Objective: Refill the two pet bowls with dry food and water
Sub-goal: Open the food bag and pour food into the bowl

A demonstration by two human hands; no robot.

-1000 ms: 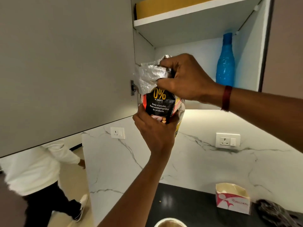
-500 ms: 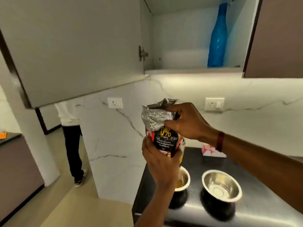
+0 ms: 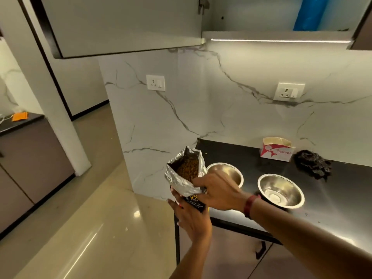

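I hold a foil bag of dry pet food (image 3: 182,179) upright over the counter's left front edge. Its silver top is folded open and brown kibble shows inside. My left hand (image 3: 191,218) grips the bag's black lower part from below. My right hand (image 3: 218,192) pinches the folded foil rim. Two steel bowls stand on the black counter (image 3: 332,194): the left bowl (image 3: 231,171) is partly hidden behind my right hand, and the right bowl (image 3: 280,191) looks empty. A blue water bottle (image 3: 308,13) stands in the open upper cabinet.
A small open red-and-white carton (image 3: 276,151) and a dark crumpled bundle (image 3: 313,166) lie at the back of the counter. The open cabinet door (image 3: 120,25) hangs above at left. Two wall sockets sit on the marble backsplash. Glossy floor lies to the left.
The bag has come down from cabinet height to just above the counter. Its crumpled top is now unfolded, showing kibble. The view has tilted down, and the person at left is out of sight.
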